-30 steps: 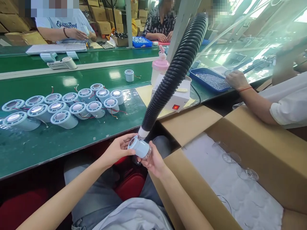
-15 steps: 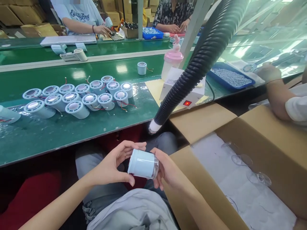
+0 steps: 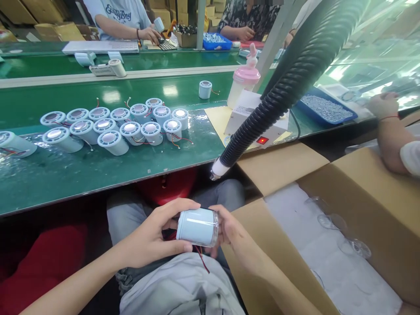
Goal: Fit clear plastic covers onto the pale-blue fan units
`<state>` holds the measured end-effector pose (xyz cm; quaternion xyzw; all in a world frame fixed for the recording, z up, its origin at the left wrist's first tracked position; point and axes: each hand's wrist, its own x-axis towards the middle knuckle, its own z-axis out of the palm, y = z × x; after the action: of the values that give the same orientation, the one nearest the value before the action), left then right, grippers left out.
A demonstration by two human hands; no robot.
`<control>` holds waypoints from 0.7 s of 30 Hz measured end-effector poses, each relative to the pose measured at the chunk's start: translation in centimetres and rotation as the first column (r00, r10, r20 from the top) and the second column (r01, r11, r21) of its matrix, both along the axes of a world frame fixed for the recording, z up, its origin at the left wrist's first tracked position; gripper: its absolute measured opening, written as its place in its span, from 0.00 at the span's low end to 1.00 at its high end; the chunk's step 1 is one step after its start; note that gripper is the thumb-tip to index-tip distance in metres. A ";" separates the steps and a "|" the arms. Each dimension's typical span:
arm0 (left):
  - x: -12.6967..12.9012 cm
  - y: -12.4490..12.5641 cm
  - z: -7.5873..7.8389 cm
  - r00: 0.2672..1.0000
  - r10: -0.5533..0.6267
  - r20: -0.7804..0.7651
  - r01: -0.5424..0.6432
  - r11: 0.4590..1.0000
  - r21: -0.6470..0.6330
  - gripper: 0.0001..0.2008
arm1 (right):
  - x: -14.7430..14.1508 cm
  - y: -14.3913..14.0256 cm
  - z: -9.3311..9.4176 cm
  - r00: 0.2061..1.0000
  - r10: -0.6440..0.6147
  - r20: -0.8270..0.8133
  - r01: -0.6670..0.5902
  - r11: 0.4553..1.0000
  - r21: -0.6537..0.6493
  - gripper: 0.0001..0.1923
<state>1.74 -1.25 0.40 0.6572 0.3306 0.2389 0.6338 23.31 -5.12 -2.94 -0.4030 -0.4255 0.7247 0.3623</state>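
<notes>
Pale blue cylinder (image 3: 197,226) sitting low centre in the head view, over the lap, well clear of the worktop (image 3: 98,170) edge. Lying on its side, long axis running 9 to 3, closed blue end at 9, clear cap end at 3.

Left hand (image 3: 154,238) cupped round the 9 o'clock end: thumb underneath along the bottom edge, fingers curled over the top. Definitely grasping the cylinder. Right hand (image 3: 229,229) clasped on the clear end from 3 o'clock, fingers wrapped behind. So both grips closed on the same thing, neither one nearer, one at each end of the axis.

Red wire (image 3: 201,259) dangling from the underside toward 6.

Hose (image 3: 282,87) coming down from 1 o'clock, white nozzle (image 3: 218,168) hanging at about 12 from the cylinder, apart from it, not touching.

More blue cylinders (image 3: 124,127) clustered on the worktop at 10 to 11, one lone one further back. Cardboard box (image 3: 361,210) open at 3, clear caps on white padding inside.

Hard to make out: right fingertips hidden behind the cap, whether the cap is fully seated can't tell, far face of the cylinder not visible. Another person's hand (image 3: 382,105) at 2, arm cut off by the frame edge.
</notes>
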 end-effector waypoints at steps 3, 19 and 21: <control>0.2 -0.3 0.1 0.999 0.027 0.027 -0.024 0.994 -0.106 0.26 | 0.6 -0.2 -0.1 0.969 -0.143 0.199 0.006 0.826 0.564 0.39; 0.1 -0.1 -0.8 0.991 -0.061 0.122 0.097 0.943 -0.318 0.33 | 0.4 -0.4 0.0 0.990 -0.079 0.114 0.053 0.975 0.215 0.25; 0.6 -0.6 -2.0 0.988 -0.050 0.146 0.101 0.927 -0.361 0.33 | 0.2 -0.9 -0.7 0.988 -0.045 0.145 0.029 0.993 0.111 0.25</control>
<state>2.32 -1.87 -1.55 0.5216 0.3004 0.1920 0.7752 23.48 -5.98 -3.67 -0.4429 -0.4822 0.6621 0.3647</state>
